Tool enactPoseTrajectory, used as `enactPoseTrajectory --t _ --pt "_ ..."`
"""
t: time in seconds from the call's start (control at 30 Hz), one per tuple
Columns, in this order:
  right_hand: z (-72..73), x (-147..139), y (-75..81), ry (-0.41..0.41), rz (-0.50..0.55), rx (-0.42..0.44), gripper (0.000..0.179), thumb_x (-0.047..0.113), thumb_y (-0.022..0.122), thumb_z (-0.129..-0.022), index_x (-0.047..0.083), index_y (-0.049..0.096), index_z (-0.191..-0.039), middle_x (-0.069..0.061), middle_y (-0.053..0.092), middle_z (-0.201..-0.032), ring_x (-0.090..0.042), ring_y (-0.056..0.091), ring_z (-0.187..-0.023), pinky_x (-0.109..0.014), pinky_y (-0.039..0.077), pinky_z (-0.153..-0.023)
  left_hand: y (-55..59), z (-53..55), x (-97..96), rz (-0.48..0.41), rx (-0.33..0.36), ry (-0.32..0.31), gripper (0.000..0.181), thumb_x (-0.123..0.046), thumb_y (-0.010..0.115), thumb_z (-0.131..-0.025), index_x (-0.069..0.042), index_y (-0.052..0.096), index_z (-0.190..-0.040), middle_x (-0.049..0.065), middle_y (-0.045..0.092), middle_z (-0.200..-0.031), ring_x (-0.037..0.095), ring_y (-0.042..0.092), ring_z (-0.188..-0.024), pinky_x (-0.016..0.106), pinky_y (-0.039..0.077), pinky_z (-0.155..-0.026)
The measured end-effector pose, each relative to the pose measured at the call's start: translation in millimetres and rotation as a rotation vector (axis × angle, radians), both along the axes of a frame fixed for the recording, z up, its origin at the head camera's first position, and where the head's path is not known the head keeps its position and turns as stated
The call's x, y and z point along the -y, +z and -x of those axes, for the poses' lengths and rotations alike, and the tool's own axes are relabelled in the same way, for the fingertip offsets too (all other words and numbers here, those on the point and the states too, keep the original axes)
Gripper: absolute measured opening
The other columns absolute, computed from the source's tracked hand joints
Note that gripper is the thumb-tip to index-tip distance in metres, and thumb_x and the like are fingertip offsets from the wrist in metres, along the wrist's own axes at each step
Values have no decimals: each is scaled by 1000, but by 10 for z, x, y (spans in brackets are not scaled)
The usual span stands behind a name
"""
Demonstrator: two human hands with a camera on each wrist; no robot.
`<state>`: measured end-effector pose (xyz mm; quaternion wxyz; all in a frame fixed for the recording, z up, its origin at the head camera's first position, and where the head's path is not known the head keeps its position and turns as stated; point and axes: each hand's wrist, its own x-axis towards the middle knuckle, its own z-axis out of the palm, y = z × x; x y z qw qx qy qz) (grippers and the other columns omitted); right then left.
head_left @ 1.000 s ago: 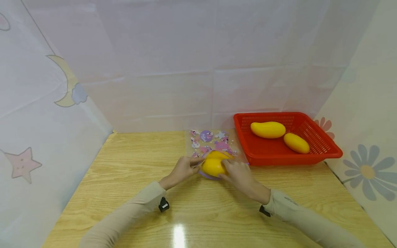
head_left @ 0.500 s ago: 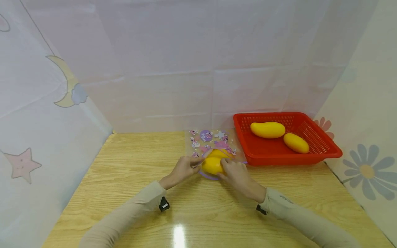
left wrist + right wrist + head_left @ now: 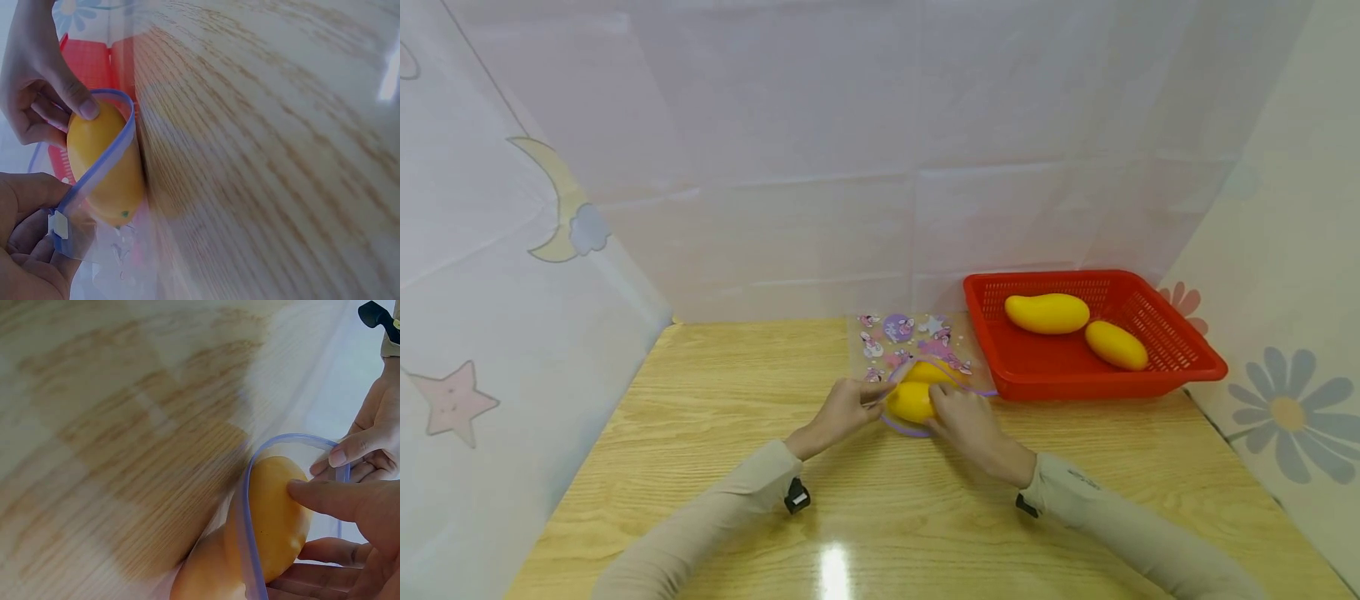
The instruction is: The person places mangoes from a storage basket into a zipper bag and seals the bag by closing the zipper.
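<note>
A clear zip bag [image 3: 880, 337] with pink and purple prints lies on the table, its purple-edged mouth spread towards me. My left hand [image 3: 841, 414] pinches the left side of that mouth, close to the white slider [image 3: 59, 225]. My right hand [image 3: 972, 429] grips a yellow mango [image 3: 913, 403] by its right end, thumb and fingers on either side. In the right wrist view this mango sits within the ring of the bag's edge. Another mango [image 3: 929, 372] lies just behind it inside the bag, partly hidden by the front one.
A red plastic basket [image 3: 1097, 388] stands at the back right, touching or overlapping the bag's right side. Two more mangoes, one long [image 3: 1047, 314] and one shorter [image 3: 1116, 346], lie in it. A pale cloth backdrop [image 3: 760, 208] closes off the table's far edge.
My right hand has edged slightly left with the mango, further into the bag's mouth. My left hand keeps its place on the bag's edge. The basket has not moved.
</note>
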<state>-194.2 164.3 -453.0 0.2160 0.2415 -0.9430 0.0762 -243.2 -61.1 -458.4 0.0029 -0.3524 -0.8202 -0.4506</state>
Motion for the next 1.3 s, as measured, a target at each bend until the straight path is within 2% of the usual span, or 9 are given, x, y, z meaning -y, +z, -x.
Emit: enactPoseTrajectory --t 0.33,0.53,0.9,1.3 --pt "6 28 1 -20 -50 22 37 24 87 -76 6 56 -85 -9 62 -82 -29 64 -65 -40 54 -46 -23 -5 7 0 -2 -18 38 14 66 -84 9 64 -122 20 65 -122 30 62 -112 27 55 -89" --pt "-13 30 -10 -39 -81 -23 34 22 88 -74 4 61 -85 -9 60 -82 -30 63 -65 -42 54 -45 -39 -4 14 -5 0 -19 38 14 66 -84 9 64 -122 19 65 -122 30 63 -112 27 55 -90" --pt "-19 20 -6 12 -65 -92 27 11 86 -75 6 62 -83 -9 60 -82 -29 62 -68 -38 53 -43 -27 7 14 14 -4 -5 38 13 67 -84 7 66 -122 19 66 -121 28 64 -111 27 55 -90" --pt "-47 -6 35 11 -35 -88 20 8 85 -75 6 65 -78 -8 59 -81 -26 62 -62 -35 53 -42 -44 16 19 21 2 -7 38 13 66 -85 7 66 -122 18 66 -120 28 64 -111 25 55 -90"
